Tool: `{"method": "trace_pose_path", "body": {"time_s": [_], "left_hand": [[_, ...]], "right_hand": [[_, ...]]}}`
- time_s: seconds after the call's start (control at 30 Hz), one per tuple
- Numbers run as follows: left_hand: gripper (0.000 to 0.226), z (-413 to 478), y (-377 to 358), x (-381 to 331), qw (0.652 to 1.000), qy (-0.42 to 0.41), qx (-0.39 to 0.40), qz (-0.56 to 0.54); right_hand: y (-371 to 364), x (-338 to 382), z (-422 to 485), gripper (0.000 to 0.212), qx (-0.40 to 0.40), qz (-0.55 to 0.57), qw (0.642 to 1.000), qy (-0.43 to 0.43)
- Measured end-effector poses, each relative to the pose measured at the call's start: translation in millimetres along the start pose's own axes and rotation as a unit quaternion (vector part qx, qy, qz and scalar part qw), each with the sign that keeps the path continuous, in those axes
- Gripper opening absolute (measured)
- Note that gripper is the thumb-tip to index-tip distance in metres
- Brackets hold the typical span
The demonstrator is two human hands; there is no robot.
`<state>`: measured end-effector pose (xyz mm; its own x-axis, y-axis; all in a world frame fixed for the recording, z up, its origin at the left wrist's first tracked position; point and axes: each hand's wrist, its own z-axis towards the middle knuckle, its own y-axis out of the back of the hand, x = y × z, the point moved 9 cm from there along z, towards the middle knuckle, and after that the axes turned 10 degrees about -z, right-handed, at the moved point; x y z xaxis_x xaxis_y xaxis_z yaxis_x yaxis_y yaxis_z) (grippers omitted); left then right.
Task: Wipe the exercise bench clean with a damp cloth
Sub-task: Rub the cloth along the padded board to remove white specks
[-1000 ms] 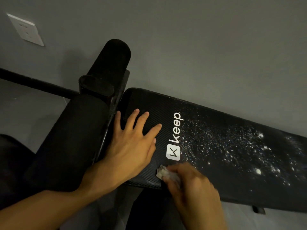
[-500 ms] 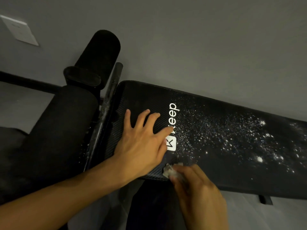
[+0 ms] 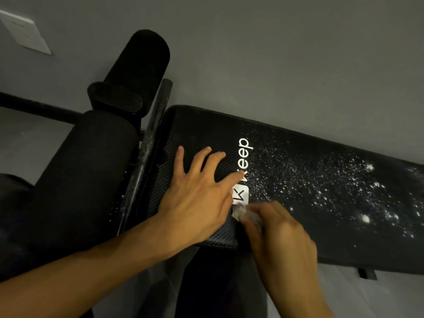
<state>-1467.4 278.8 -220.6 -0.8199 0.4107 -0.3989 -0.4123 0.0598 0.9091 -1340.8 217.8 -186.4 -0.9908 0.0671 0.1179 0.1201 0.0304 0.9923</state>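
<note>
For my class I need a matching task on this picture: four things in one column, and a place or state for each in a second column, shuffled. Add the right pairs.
Column one:
1. left hand
2. right hand
3. white specks
4. wall plate

Column two:
A. high on the wall, far left
B. lies flat on the bench pad, beside the logo
C. grips the cloth
D. scattered over the right part of the pad

Pairs: 1-B; 2-C; 3-D; 4-A
</note>
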Motion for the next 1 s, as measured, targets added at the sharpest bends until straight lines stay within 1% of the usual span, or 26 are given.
{"method": "trace_pose_path", "body": {"time_s": [0.13,0.3,0.37,0.5,0.57,0.67,0.8,0.87,0.93,1.0], "left_hand": [[0.054,-1.7,-0.1,1.4,1.0,0.001,0.006,-0.008],[0.056,-1.3,0.0,2.9,1.0,0.01,0.003,0.0],[0.057,-1.8,-0.9,3.2,1.0,0.011,0.003,0.006],[0.057,-3.5,-0.9,2.9,1.0,0.012,0.003,0.005],[0.057,-3.3,-0.5,4.0,1.0,0.013,0.003,0.004],[0.057,-3.5,-1.4,4.6,1.0,0.01,0.002,0.003],[0.056,-3.3,-0.2,4.0,1.0,0.009,-0.003,0.0],[0.056,-4.2,0.7,3.3,1.0,0.009,-0.005,-0.005],[0.055,-4.7,0.1,4.3,1.0,0.01,-0.003,-0.005],[0.055,-4.2,-0.6,4.4,1.0,0.01,-0.004,-0.005]], "right_hand": [[1.7,6.8,14.4,0.019,0.0,-0.02,1.0,-0.008],[-2.5,0.8,2.1,0.026,0.049,0.012,0.998,-0.032],[0.6,2.7,22.7,0.029,0.042,-0.001,0.999,-0.021],[9.7,6.7,51.0,0.016,0.003,0.007,1.0,-0.016],[7.0,6.4,40.2,0.02,0.003,-0.003,1.0,-0.013],[1.6,4.2,22.4,0.026,0.027,-0.014,0.999,-0.02],[8.0,8.2,51.5,0.02,-0.026,0.004,1.0,0.001],[9.4,11.1,62.7,0.019,-0.038,-0.004,0.999,0.009],[6.6,11.1,58.6,0.02,-0.034,-0.021,0.999,0.017],[3.0,7.9,43.8,0.02,-0.009,-0.02,1.0,0.014]]}}
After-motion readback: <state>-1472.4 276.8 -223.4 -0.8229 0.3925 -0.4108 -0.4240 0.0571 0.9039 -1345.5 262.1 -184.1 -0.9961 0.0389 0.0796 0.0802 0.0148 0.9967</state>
